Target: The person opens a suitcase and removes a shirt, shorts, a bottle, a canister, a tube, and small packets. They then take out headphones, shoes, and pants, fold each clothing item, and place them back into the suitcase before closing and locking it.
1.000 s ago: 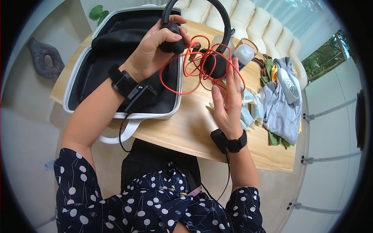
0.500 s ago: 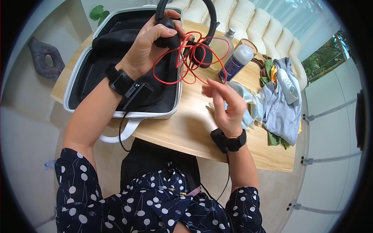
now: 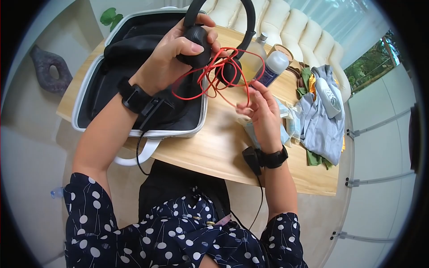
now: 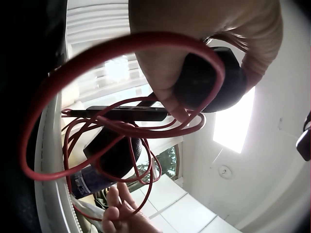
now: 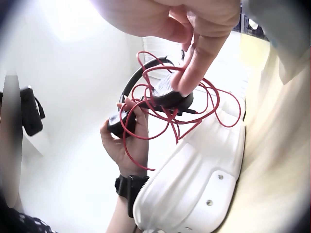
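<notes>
A pair of black headphones [image 3: 250,20] is held up over the table, and my left hand [image 3: 167,56] grips one ear cup [image 3: 196,44] between thumb and fingers. The other ear cup [image 3: 229,71] hangs to the right with a tangled red cable [image 3: 185,97] looped around it. My right hand [image 3: 266,114] is beside the tangle, loosely bent fingers right at the cable loops. In the right wrist view its fingers [image 5: 197,63] reach down across the cable and overlap the far ear cup [image 5: 170,94]. The left wrist view shows a large cable loop close to the camera.
An open white suitcase [image 3: 202,117] with black lining stands at the left of the wooden table [image 3: 214,154]. Behind the right hand are a spray can [image 3: 275,67] and a glass bottle [image 3: 253,56]. Pale blue packets [image 3: 292,123], folded clothes [image 3: 313,134] and a white shoe [image 3: 328,98] lie right.
The headphones shift slightly left, then partly back, still in my left hand. My right hand draws back from the far ear cup, bends its fingers, then reaches up to the cable loops.
</notes>
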### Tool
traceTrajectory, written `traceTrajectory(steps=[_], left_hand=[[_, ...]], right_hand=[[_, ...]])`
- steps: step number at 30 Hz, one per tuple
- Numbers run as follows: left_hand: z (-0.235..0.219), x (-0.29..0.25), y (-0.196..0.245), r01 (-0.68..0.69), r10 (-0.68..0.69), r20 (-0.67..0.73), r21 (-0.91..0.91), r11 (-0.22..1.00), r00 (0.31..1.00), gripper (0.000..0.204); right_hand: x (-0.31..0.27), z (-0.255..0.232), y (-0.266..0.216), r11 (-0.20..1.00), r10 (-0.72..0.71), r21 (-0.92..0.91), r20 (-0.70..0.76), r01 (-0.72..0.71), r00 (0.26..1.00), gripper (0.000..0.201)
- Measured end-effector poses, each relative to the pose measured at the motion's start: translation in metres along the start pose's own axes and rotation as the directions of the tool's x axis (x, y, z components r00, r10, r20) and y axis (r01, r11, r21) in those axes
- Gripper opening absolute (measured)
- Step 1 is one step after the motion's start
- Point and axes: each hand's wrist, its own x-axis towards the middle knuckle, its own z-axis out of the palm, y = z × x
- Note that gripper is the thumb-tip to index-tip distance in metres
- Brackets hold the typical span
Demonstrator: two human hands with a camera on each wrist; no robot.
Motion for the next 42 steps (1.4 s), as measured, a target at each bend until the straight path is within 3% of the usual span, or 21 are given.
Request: traceTrajectory(steps=[5,10,12,20,23,28,29,33,38,42], left_hand=[[0.008,-0.005,0.005,0.048,-0.047,0.050,-0.035,0.998,0.998,0.057],[0.013,-0.006,0.007,0.087,-0.085,0.085,-0.021,0.996,0.993,0.058],[0.015,-0.005,0.007,0.099,-0.096,0.146,-0.011,0.995,0.985,0.056],[0.016,-0.005,0.010,0.091,-0.081,0.164,-0.055,0.994,0.983,0.057],[0.011,-0.005,0.010,0.081,-0.069,0.156,-0.070,0.994,0.985,0.056],[0.008,-0.003,0.004,0.075,-0.067,0.142,-0.054,0.996,0.988,0.051],[0.008,-0.003,0.002,0.059,-0.066,0.114,0.063,0.996,0.991,0.048],[0.018,-0.006,0.001,0.086,-0.091,-0.005,0.393,0.915,0.996,0.040],[0.019,-0.005,-0.002,0.124,-0.146,0.017,0.438,0.891,0.989,0.037],[0.021,-0.006,-0.005,0.097,-0.149,0.079,0.457,0.884,0.986,0.040]], right_hand=[[0.002,0.000,-0.009,0.964,0.265,-0.045,0.163,-0.261,0.950,0.042],[-0.005,0.007,-0.003,0.971,0.217,-0.170,0.313,-0.171,0.924,0.041],[-0.004,0.005,0.008,0.984,0.177,-0.032,0.359,-0.178,0.916,0.042],[-0.009,0.016,-0.004,0.981,0.133,0.100,0.270,-0.165,0.954,0.033],[-0.011,0.015,-0.001,0.986,-0.165,0.036,0.056,0.163,0.985,0.028],[-0.014,0.016,-0.004,0.939,-0.337,-0.082,-0.021,0.335,0.941,0.032],[-0.014,0.016,-0.003,0.925,-0.371,-0.099,-0.038,0.366,0.928,0.033],[-0.011,0.016,-0.006,0.923,-0.364,-0.181,-0.114,0.341,0.924,0.036],[-0.012,0.014,-0.009,0.936,-0.301,-0.224,-0.101,0.273,0.948,0.038],[-0.011,0.021,-0.007,0.922,-0.341,-0.213,-0.060,0.322,0.938,0.039]])
